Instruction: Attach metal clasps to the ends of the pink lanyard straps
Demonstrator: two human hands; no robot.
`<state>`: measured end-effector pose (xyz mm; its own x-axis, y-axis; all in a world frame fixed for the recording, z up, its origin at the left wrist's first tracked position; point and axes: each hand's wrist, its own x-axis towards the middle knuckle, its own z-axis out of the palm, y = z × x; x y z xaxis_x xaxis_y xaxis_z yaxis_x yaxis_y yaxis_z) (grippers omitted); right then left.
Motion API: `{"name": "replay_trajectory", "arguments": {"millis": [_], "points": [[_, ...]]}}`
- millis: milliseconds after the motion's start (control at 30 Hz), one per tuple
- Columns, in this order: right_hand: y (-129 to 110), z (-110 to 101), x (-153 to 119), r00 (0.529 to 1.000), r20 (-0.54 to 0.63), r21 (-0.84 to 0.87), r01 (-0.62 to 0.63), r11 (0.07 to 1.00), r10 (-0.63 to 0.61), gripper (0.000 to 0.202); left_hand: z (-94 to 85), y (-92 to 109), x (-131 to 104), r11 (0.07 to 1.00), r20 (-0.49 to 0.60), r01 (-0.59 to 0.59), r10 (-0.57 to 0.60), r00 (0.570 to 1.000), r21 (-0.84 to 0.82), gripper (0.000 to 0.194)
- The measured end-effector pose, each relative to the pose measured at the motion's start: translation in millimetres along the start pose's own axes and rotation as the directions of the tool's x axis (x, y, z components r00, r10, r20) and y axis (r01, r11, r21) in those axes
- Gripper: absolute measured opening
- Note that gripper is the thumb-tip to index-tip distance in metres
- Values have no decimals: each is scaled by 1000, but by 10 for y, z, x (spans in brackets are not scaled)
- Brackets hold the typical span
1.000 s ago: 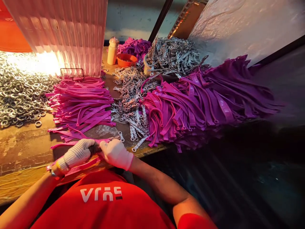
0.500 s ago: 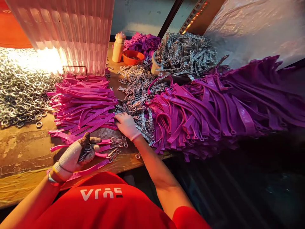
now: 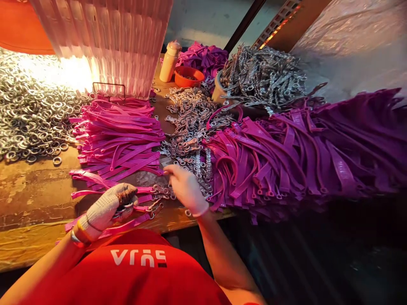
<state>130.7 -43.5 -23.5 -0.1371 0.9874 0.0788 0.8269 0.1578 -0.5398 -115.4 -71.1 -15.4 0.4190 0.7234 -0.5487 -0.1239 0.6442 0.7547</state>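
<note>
My left hand (image 3: 110,206), in a knit glove with dark stained fingertips, is closed around several metal rings (image 3: 124,210). It hovers over pink straps (image 3: 111,231) with metal hooks (image 3: 159,191) at their ends, near the table's front edge. My right hand (image 3: 187,188), pale and a little blurred, has thumb and forefinger pressed together by the lower right corner of the pink strap pile (image 3: 119,140). What it pinches, if anything, I cannot make out. Just behind this hand lies a heap of metal hook pieces (image 3: 187,123).
A large heap of loose rings (image 3: 34,114) lies left under a bright lamp behind a ribbed sheet (image 3: 108,42). Purple straps (image 3: 286,156) spread to the right. A tub of metal chain-like pieces (image 3: 263,78), an orange bowl (image 3: 190,77) and a bottle (image 3: 169,61) stand behind.
My right hand has drawn back from the strap pile's edge, towards me. My left hand has closed its fingers further over the rings. The whole view has shifted slightly.
</note>
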Motion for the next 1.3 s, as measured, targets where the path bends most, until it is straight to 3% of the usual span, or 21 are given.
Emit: {"name": "replay_trajectory", "arguments": {"millis": [67,167,267,367,500,600,767,833,933,1100,1200,1300], "points": [[-153,82,-173,983,-30,185,185,965,-183,43,23,-32,29,1000,5,14,-14,1000,18,32],[-379,240,-356,920,-98,193,391,900,-379,50,66,-72,49,997,19,62,-61,998,-40,28],[-492,361,-423,866,-81,95,499,861,-493,55,106,-104,23,996,51,73,-71,996,-54,27],[-502,426,-435,849,-100,29,525,851,-520,46,148,-126,-24,990,106,115,-106,989,-83,29],[-502,415,-462,875,-115,-86,463,882,-470,27,207,-150,-66,962,70,141,-129,989,-233,25],[-527,351,-484,914,-88,-197,373,907,-395,21,207,-171,-80,970,10,69,-69,998,-232,28],[-579,288,-470,946,-38,-186,311,932,-323,19,157,-200,-97,985,-7,-115,117,993,129,30],[-600,291,-451,953,-35,-132,294,947,-301,21,149,-214,-89,971,-32,-123,132,991,205,31],[-633,301,-439,965,4,-119,259,958,-261,21,149,-242,-37,992,-55,-66,73,996,109,36],[-653,267,-471,974,-26,-248,213,945,-226,24,195,-206,94,987,41,65,-59,997,-146,30],[-566,181,-462,996,62,-11,66,998,-65,29,297,-73,151,990,86,93,-84,993,-107,27],[-399,102,-441,977,210,346,-116,931,44,32,403,121,282,997,91,20,-27,996,76,24]]}}
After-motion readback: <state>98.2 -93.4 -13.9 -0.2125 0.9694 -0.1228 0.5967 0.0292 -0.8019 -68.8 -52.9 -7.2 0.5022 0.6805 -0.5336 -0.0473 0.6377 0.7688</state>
